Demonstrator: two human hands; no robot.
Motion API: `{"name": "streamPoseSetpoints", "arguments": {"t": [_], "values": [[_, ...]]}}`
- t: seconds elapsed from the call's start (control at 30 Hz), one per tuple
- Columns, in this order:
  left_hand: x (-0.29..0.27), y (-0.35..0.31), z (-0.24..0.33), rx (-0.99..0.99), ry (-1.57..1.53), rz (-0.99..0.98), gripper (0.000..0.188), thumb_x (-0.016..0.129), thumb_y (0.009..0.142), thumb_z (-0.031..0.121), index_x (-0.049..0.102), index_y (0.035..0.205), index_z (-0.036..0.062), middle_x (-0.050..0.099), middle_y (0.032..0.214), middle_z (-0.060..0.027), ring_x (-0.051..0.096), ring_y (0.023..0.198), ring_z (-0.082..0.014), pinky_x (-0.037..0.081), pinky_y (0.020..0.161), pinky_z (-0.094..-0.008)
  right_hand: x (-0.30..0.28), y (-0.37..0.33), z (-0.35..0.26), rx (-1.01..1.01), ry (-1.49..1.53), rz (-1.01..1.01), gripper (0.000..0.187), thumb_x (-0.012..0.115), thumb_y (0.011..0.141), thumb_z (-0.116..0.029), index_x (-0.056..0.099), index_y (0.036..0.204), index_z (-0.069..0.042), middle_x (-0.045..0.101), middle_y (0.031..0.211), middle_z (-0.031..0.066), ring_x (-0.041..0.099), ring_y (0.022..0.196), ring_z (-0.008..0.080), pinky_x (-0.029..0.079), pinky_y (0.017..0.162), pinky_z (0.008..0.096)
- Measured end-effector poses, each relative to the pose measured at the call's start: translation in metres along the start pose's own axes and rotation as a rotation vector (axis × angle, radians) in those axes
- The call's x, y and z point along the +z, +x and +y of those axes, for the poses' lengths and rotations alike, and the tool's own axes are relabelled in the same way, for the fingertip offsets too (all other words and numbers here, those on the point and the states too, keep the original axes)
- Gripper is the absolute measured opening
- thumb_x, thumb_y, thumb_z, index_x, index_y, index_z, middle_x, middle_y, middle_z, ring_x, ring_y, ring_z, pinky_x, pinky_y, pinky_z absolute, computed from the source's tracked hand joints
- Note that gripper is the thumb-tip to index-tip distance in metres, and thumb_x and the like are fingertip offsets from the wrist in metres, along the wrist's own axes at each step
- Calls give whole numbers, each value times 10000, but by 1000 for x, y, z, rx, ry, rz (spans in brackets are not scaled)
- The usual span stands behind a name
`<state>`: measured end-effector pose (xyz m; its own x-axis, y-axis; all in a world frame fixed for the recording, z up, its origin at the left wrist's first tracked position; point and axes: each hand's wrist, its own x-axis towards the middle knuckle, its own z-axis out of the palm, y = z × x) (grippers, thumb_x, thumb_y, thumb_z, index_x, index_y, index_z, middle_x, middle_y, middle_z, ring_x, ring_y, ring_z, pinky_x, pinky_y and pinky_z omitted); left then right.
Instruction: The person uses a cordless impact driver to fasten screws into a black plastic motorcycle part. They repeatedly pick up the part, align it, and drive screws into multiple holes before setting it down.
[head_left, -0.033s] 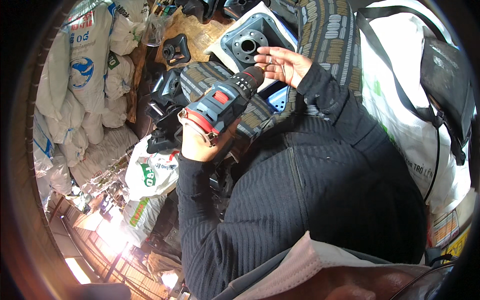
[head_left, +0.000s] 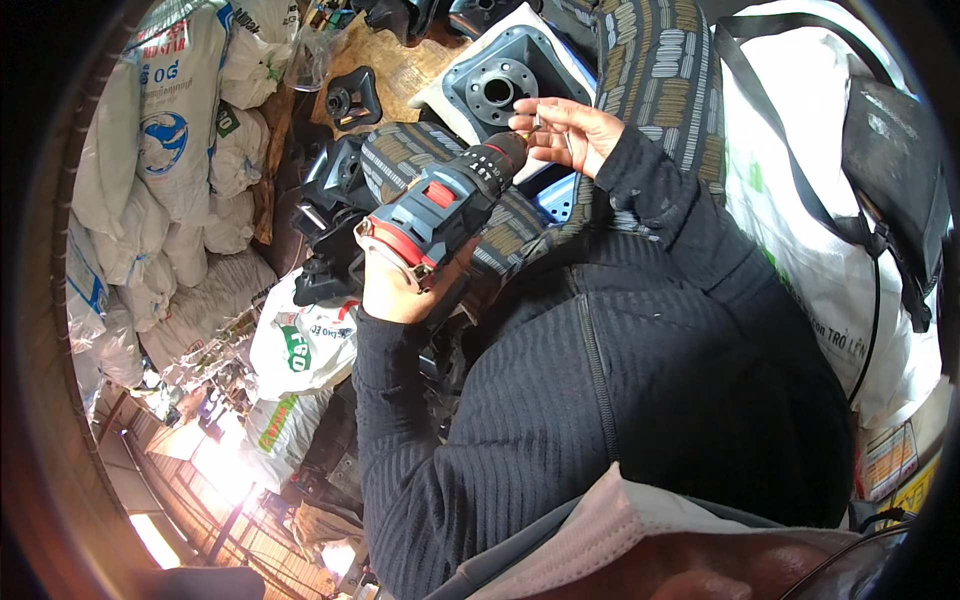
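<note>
My left hand [head_left: 395, 290] is wrapped round the back of a grey and red cordless drill [head_left: 430, 215], whose chuck points up and to the right. Right at the chuck's tip, my right hand [head_left: 572, 132] has its fingers curled close together around the short bit. Something small and shiny shows among them, too small to name. Just beyond the fingers lies a dark square-flanged part [head_left: 510, 80] with a round, holed hub, resting on a white cloth-like piece across my lap. My patterned trousers [head_left: 660, 80] are on both sides of it.
Another dark flanged part [head_left: 352, 98] lies on brown board [head_left: 400, 65]. More dark parts [head_left: 335, 175] are heaped left of my knee. White sacks [head_left: 175, 130] are stacked at the left, and a large white bag [head_left: 790, 170] with black straps stands close at my right.
My right hand's fingers have shifted slightly at the chuck's tip. The drill and my left hand stay practically where they were.
</note>
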<state>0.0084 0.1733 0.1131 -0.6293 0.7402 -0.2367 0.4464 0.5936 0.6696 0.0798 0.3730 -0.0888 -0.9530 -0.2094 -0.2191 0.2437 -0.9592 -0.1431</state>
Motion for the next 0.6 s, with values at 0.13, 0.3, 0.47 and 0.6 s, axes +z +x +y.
{"name": "streamPoseSetpoints", "arguments": {"t": [0.13, 0.3, 0.47, 0.6], "values": [[1, -3, -7, -83, -116, 53, 249, 743, 722, 76, 647, 948, 36, 665, 860, -61, 640, 758, -180, 504, 684, -313, 3, 5, 0, 11, -157, 209, 247, 532, 930, -120, 571, 1157, -30, 648, 1053, 104, 664, 919, 195, 589, 756, 283], [3, -9, -18, 33, 85, 28, 275, 738, 724, 72, 638, 977, 37, 666, 889, -67, 646, 787, -189, 505, 725, -315, 6, 6, 9, 22, -120, 259, 247, 559, 916, -118, 559, 1139, -12, 647, 1042, 114, 658, 927, 197, 578, 782, 291], [24, -16, -22, -166, -21, -29, 432, 706, 736, 95, 552, 1131, 12, 636, 1059, -97, 632, 949, -208, 488, 855, -312, -8, 10, 27, 94, -68, 343, 213, 569, 911, -111, 550, 1083, 13, 645, 1028, 139, 658, 911, 200, 576, 783, 295], [12, -12, -31, -91, 86, -40, 459, 728, 728, 78, 553, 1146, 4, 635, 1070, -105, 627, 974, -204, 485, 855, -317, -9, 21, 43, 102, 51, 415, 240, 589, 905, -154, 539, 1087, -5, 651, 986, 149, 665, 842, 190, 587, 722, 302]]}}
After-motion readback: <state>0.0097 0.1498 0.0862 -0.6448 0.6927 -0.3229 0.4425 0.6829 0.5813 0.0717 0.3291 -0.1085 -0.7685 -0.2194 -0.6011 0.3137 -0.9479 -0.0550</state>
